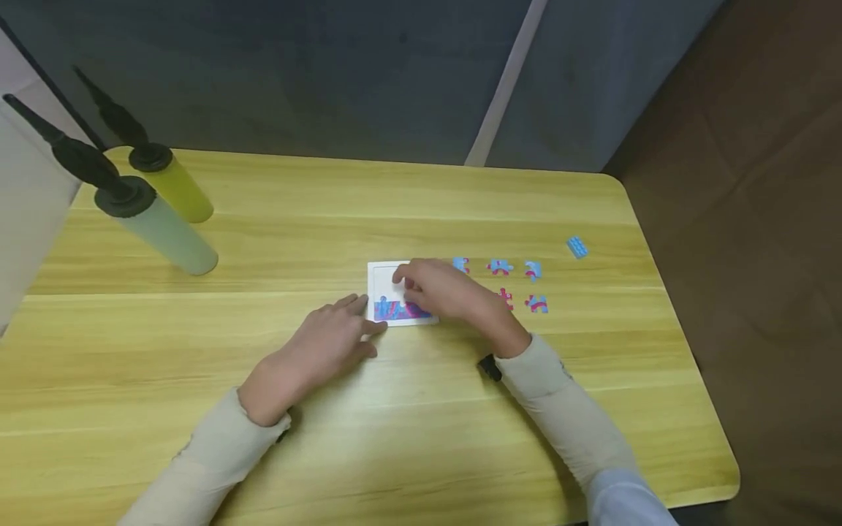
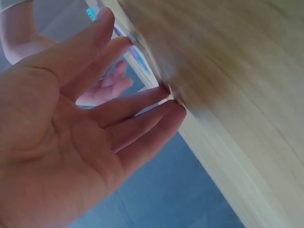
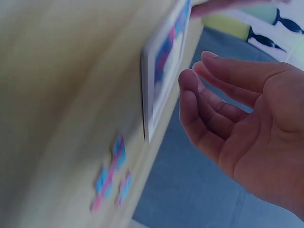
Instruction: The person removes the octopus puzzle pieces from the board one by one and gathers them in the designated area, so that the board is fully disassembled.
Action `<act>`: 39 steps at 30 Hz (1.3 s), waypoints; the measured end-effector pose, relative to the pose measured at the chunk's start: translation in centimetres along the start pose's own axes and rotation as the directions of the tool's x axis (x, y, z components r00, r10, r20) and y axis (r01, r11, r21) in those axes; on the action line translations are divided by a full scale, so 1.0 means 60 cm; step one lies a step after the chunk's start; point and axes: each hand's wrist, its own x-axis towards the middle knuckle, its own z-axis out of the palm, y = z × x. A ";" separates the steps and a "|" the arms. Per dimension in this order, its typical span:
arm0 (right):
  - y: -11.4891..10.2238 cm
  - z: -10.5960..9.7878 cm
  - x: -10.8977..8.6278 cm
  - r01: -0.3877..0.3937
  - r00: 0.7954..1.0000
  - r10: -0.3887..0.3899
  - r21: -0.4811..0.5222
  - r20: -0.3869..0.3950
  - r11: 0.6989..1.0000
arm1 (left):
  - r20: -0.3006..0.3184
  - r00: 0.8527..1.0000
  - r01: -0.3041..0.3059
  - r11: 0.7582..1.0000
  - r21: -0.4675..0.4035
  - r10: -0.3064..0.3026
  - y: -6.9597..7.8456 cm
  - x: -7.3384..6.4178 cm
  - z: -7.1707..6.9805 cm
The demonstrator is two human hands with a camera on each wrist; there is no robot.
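You wear 2 beige sleeves (image 1: 204, 460), pale blue cloth (image 1: 625, 500) above the right one, and a black piece (image 1: 490, 367) at the right cuff (image 1: 529, 361).

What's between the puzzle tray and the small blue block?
The head view shows loose puzzle pieces between tray and block, with the right hand partly over the tray.

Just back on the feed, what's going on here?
A person is working on a jigsaw. The left hand touches the left side of the white tray; the right hand is over it, nothing visible in its grasp. Assembled pieces line the tray's near side; loose pieces lie to its right.
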 end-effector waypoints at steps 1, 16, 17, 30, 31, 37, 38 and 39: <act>-0.005 0.004 0.005 0.013 1.000 -0.013 -0.011 0.004 1.000 | 0.012 1.000 0.010 1.000 -0.018 -0.010 -0.002 -0.002 -0.002; -0.031 0.045 0.029 0.130 0.991 -0.127 -0.097 0.029 0.987 | 0.067 0.995 0.079 0.989 -0.122 -0.071 -0.005 -0.030 -0.002; -0.030 0.045 0.028 0.129 0.992 -0.127 -0.091 0.027 0.987 | 0.068 0.995 0.079 0.990 -0.118 -0.071 -0.004 -0.030 -0.001; -0.028 0.044 0.022 0.110 0.994 -0.112 -0.051 -0.021 0.993 | 0.054 0.996 0.072 0.995 -0.072 -0.068 -0.002 -0.023 -0.005; -0.028 0.044 0.022 0.110 0.994 -0.111 -0.047 -0.023 0.993 | 0.057 0.996 0.073 0.995 -0.070 -0.069 -0.003 -0.022 -0.005; -0.031 0.044 0.023 0.117 0.993 -0.118 -0.020 -0.029 0.993 | 0.069 0.995 0.077 0.994 -0.078 -0.071 -0.002 -0.023 -0.005; -0.031 0.045 0.023 0.122 0.992 -0.123 -0.019 -0.029 0.992 | 0.070 0.995 0.078 0.994 -0.078 -0.072 -0.002 -0.024 -0.005; -0.031 0.046 0.023 0.128 0.991 -0.128 -0.013 -0.028 0.992 | 0.073 0.995 0.080 0.994 -0.078 -0.075 -0.002 -0.024 -0.004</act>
